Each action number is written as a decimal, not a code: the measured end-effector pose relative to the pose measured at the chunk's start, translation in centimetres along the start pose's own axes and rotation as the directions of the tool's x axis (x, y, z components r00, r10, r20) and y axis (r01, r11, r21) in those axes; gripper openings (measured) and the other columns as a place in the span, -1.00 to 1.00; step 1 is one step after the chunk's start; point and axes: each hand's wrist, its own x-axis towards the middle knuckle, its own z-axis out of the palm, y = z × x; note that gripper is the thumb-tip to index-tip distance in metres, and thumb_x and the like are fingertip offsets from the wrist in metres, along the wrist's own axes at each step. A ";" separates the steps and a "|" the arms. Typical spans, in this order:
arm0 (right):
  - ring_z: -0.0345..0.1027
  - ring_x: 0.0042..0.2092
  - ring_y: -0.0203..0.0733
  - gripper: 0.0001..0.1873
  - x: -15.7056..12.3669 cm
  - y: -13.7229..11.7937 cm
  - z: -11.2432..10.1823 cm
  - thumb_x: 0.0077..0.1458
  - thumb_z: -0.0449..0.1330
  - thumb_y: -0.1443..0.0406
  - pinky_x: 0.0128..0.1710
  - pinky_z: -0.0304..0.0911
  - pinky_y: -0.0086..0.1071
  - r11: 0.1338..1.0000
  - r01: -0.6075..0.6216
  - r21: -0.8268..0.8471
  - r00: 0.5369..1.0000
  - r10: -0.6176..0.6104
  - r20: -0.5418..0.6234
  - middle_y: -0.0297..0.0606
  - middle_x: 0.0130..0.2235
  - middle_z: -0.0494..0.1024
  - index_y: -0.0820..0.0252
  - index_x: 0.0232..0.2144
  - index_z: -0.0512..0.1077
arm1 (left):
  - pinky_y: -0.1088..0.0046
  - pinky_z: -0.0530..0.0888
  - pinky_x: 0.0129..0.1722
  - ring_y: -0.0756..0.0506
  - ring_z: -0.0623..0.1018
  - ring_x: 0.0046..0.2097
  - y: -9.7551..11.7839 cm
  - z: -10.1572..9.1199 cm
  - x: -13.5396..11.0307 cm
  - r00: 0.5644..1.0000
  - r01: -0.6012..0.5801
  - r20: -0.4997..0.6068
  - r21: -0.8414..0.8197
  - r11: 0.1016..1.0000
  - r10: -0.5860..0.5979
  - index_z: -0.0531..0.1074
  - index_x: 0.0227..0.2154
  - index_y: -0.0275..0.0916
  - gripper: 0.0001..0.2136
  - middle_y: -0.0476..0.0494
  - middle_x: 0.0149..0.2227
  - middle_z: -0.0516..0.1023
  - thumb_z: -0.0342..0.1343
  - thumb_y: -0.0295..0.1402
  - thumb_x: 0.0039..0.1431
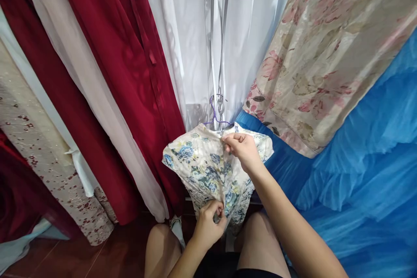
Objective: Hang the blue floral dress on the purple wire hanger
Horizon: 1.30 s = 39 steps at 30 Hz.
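Note:
A cream blouse (pixel 198 160) with blue and yellow flowers hangs on a purple wire hanger (pixel 214 114) in front of me. With fingers pinched together, my right hand (pixel 241 150) grips the blouse's front edge just below the neckline. Lower down, my left hand (pixel 211 221) pinches the same front edge between thumb and fingers. The fabric runs in a line between both hands. Whether a button or other fastener sits under the fingertips is hidden.
White straps (pixel 213 43) hang down to the hanger before a white dress (pixel 192 21). Dark red dresses (pixel 107 56) hang left. A floral beige dress (pixel 312 69) and a blue tulle dress (pixel 368 147) hang right. Reddish floor tiles (pixel 107 252) show below.

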 end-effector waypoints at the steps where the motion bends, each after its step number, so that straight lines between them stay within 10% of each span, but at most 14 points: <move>1: 0.00 -0.64 -0.41 -0.70 0.1 -0.1 -0.1 -0.02 0.24 0.20 -0.62 -0.09 -0.45 1.000 0.013 0.009 1.000 -0.013 -0.024 -0.37 -0.68 0.37 0.23 -0.68 0.42 | 0.44 0.39 -0.35 -0.08 0.46 -0.39 0.2 -0.5 0.3 0.998 -0.003 0.058 -0.007 1.000 0.003 0.39 -0.43 -0.18 -0.87 -0.02 -0.47 0.40 0.06 -0.56 0.06; 5: 0.06 -0.65 -0.38 -0.72 -0.5 0.5 -0.1 0.04 0.23 0.15 -0.62 -0.02 -0.46 0.999 0.040 -0.023 0.999 -0.041 -0.035 -0.39 -0.69 0.38 0.25 -0.54 0.45 | 0.40 0.42 -0.25 -0.11 0.52 -0.30 2.5 -4.6 4.5 0.987 -0.060 0.145 -0.049 0.997 0.067 0.46 -0.38 -0.17 -0.92 -0.07 -0.38 0.50 0.12 -0.49 0.15; 10: 0.17 -0.62 -0.33 -0.70 -2.6 0.4 0.5 0.14 0.19 0.09 -0.59 0.04 -0.45 0.988 0.085 -0.129 0.996 -0.082 0.025 -0.36 -0.65 0.42 0.24 -0.42 0.41 | 0.38 0.43 -0.15 -0.09 0.54 -0.25 7.1 -10.5 13.5 0.974 -0.193 -0.118 0.002 0.981 0.192 0.41 0.10 -0.11 -0.68 -0.07 -0.27 0.56 0.04 -0.38 0.31; 14: 0.16 -0.61 -0.32 -0.72 -2.4 1.2 0.7 0.20 0.13 0.11 -0.57 0.02 -0.45 0.953 0.146 -0.266 0.989 -0.150 0.004 -0.40 -0.64 0.39 0.19 -0.43 0.36 | 0.41 0.40 -0.21 -0.10 0.54 -0.23 9.1 -11.6 17.7 0.950 -0.304 -0.037 0.129 0.944 0.311 0.51 -0.15 -0.17 -0.81 -0.07 -0.26 0.58 0.01 -0.42 0.31; 19: 0.17 -0.58 -0.28 -0.72 -1.2 5.8 0.6 0.13 0.16 0.20 -0.53 -0.03 -0.42 0.841 0.138 -0.523 0.978 -0.200 -0.064 -0.39 -0.64 0.35 0.14 -0.58 0.29 | 0.44 0.39 -0.26 -0.08 0.53 -0.29 9.1 -13.0 18.6 0.928 -0.309 -0.182 0.113 0.944 0.326 0.48 -0.28 -0.21 -0.87 -0.05 -0.34 0.55 0.04 -0.36 0.31; 22: 0.19 -0.59 -0.28 -0.71 -1.5 7.1 0.8 0.16 0.12 0.19 -0.54 0.02 -0.43 0.909 0.113 -0.402 0.990 -0.137 -0.031 -0.41 -0.65 0.32 0.13 -0.56 0.28 | 0.45 0.39 -0.25 -0.09 0.53 -0.27 8.6 -14.6 18.5 0.919 -0.262 -0.280 0.091 0.961 0.277 0.48 -0.27 -0.22 -0.86 -0.05 -0.35 0.55 0.07 -0.30 0.30; 29: 0.24 -0.58 -0.29 -0.65 -1.0 3.0 2.0 0.27 0.07 0.02 -0.49 0.15 -0.43 0.969 0.204 -0.139 0.971 -0.182 0.156 -0.42 -0.63 0.40 0.15 -0.36 0.38 | 0.43 0.37 -0.26 -0.07 0.49 -0.33 8.0 -13.6 18.4 0.940 -0.315 -0.088 0.140 0.939 0.328 0.49 -0.37 -0.21 -0.86 -0.04 -0.40 0.52 0.10 -0.32 0.28; 39: 0.26 -0.56 -0.30 -0.72 -0.5 3.3 2.6 0.22 0.16 0.08 -0.50 0.16 -0.45 0.981 0.189 -0.044 0.979 -0.185 0.081 -0.42 -0.60 0.41 0.16 -0.37 0.35 | 0.38 0.36 -0.20 -0.10 0.48 -0.28 7.3 -13.1 18.5 0.938 -0.340 -0.060 0.039 0.940 0.342 0.48 -0.36 -0.21 -0.81 -0.06 -0.37 0.52 0.05 -0.28 0.32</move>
